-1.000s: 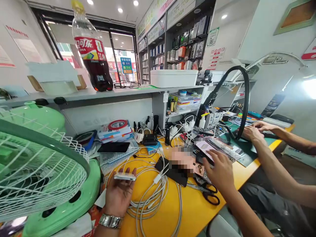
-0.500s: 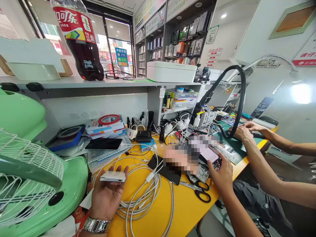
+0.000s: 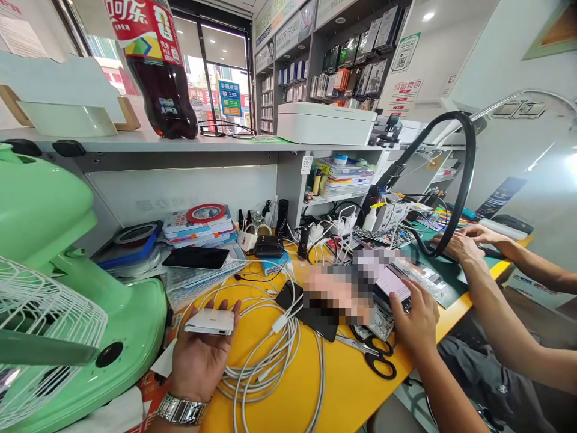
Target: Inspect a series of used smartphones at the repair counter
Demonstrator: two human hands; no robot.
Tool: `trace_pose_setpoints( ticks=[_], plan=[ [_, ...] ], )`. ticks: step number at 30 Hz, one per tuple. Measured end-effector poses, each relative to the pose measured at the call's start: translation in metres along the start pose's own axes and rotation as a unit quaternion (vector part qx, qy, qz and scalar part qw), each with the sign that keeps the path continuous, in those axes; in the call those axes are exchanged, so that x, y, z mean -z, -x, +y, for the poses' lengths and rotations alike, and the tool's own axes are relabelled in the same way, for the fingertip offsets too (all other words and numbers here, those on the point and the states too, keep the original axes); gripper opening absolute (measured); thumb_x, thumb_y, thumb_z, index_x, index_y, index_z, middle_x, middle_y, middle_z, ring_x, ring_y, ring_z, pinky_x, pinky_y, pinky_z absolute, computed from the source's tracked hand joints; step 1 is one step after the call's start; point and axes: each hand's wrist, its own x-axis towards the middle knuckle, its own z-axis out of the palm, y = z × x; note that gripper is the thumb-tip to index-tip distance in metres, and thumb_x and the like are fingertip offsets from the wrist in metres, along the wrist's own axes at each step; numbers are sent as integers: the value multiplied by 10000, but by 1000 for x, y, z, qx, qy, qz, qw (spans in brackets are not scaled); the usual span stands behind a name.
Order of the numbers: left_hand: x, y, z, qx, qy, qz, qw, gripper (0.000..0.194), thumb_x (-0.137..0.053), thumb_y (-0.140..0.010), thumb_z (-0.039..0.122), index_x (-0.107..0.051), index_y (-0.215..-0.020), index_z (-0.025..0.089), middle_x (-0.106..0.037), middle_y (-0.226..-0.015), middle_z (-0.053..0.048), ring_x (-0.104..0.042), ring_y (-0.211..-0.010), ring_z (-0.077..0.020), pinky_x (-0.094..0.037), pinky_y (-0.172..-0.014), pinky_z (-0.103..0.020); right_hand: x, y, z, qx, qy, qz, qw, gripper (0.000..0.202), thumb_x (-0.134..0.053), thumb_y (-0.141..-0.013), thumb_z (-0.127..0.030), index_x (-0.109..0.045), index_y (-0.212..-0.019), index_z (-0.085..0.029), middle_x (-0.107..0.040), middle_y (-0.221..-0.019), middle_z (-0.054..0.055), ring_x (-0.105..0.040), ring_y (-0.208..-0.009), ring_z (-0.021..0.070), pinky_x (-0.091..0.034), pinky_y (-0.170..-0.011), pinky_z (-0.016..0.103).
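Note:
My left hand (image 3: pixel 201 361) is palm up at the lower left, with a metal watch band on the wrist. Its fingers curl around a slim, silver-white phone (image 3: pixel 210 320), whose flat face and near edge show. On the right, my right hand (image 3: pixel 417 316) grips the edge of a dark-framed phone (image 3: pixel 393 281) with a pale lit screen, above opened phone parts (image 3: pixel 378 325). Part of that phone is blurred out. Between my hands lie a coiled white cable (image 3: pixel 265 361), a black phone (image 3: pixel 311 313) and black-handled scissors (image 3: pixel 380 358).
A green fan (image 3: pixel 112 337) stands at the left. Books with a red tape roll (image 3: pixel 206 213) and another black phone (image 3: pixel 196 257) lie behind. A cola bottle (image 3: pixel 160 90) stands on the shelf above. A co-worker's hands (image 3: pixel 464 243) work at the right, by a black bent hose (image 3: pixel 471 156).
My view has shifted a little, so the scene sits farther right. The silver-white phone shows more of its flat face. Both hands keep their holds.

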Motion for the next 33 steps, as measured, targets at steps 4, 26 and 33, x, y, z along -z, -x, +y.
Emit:
trace_pose_setpoints(
  ticks=[4,26,33],
  plan=[
    [-11,2,-1,-10,2,79,997,391,-390,-955,258,-759,-891,144,-757,-1031,-155,-621,-1150,-358,-629,-775,-402,-2,-3,0,20,-9,-13,1000,480,-407,-895,-528,-609,-1196,-213,-563,-1283,140,-495,-1227,358,-333,-1042,583],
    [-21,6,-2,-38,-34,112,992,386,-386,-943,247,-752,-896,135,-761,-993,-165,-647,-1100,-375,-640,-710,-410,-3,-1,7,7,-26,-39,999,454,-284,-942,-403,-652,-1128,-212,-509,-1335,120,-423,-1291,340,-281,-1074,580],
    [-17,5,-1,-31,-33,120,992,396,-378,-955,281,-749,-944,144,-748,-1050,-183,-648,-1112,-353,-637,-708,-401,-1,-2,7,12,-30,-28,999,443,-299,-937,-402,-678,-1062,-208,-543,-1304,115,-459,-1260,327,-309,-1060,556]
  ],
)
